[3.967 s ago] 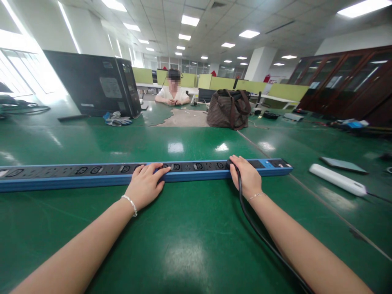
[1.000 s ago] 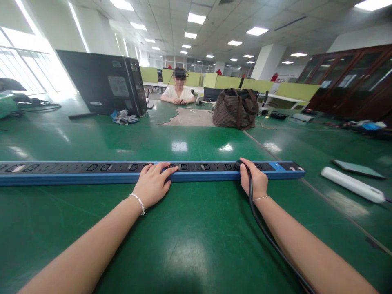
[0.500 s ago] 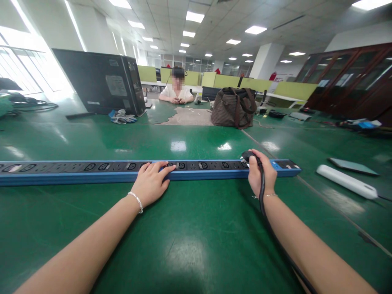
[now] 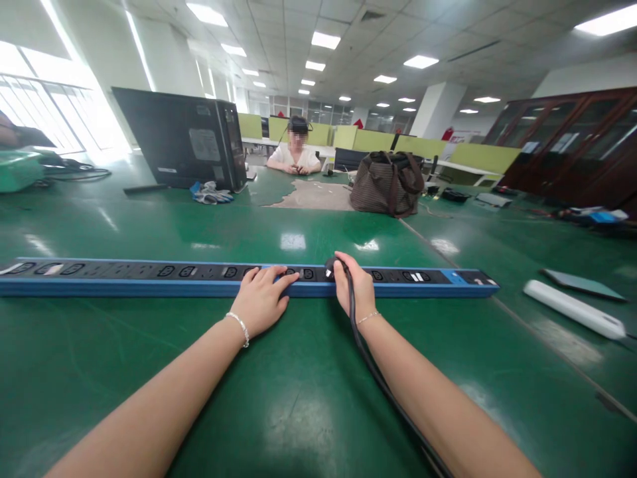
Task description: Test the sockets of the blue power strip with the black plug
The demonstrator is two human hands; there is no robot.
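Note:
A long blue power strip (image 4: 438,290) with a black face full of sockets lies across the green table. My left hand (image 4: 261,300) rests on the strip near its middle, palm down with fingers spread, holding nothing. To its right, my right hand (image 4: 355,285) grips a black plug (image 4: 330,265) over the sockets. Whether the plug's pins touch the strip is hidden. From the plug a thick black cable (image 4: 369,362) runs down beside my right forearm to the bottom edge.
Behind the strip stand a black computer case (image 4: 184,139) and a brown bag (image 4: 381,182), with gloves (image 4: 211,193) by the case. A white bar-shaped device (image 4: 572,309) lies at right. A person (image 4: 294,153) sits across the table.
My right hand has moved left along the strip with the plug, closer to my left hand. My left hand stays on the strip. The whole view has shifted slightly.

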